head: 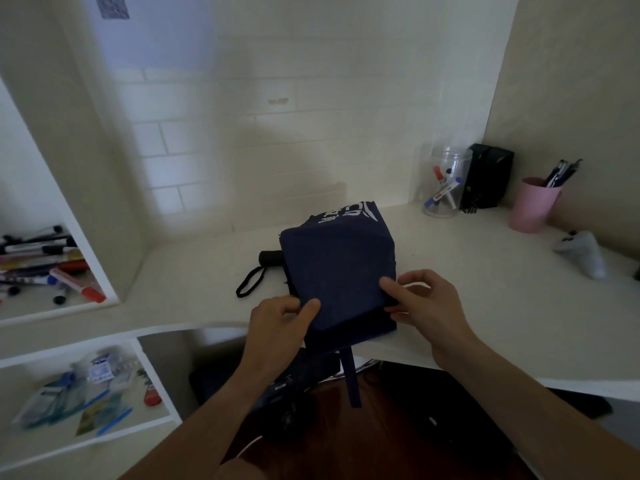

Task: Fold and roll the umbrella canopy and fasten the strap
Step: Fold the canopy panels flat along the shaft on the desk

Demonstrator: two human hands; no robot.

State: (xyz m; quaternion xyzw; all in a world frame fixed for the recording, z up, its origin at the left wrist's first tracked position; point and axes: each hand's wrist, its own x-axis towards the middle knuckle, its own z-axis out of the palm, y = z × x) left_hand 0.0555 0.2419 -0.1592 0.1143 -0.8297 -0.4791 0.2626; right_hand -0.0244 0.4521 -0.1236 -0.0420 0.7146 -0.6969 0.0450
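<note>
A navy folding umbrella lies on the white desk (485, 306), its canopy (337, 265) folded flat with white print at the far end. The black handle (270, 258) sticks out to the left, a black wrist loop (250, 281) trailing from it. A navy fastening strap (352, 375) hangs over the desk's front edge. My left hand (280, 320) pinches the canopy's near left edge. My right hand (422, 303) grips the near right edge, thumb on top of the cloth.
At the back right stand a clear jar (445, 181) of markers, a black box (488, 176) and a pink cup (533, 206) of pens. A white sock (585, 254) lies at the right. Shelves on the left hold markers (45, 265) and packets (86, 386).
</note>
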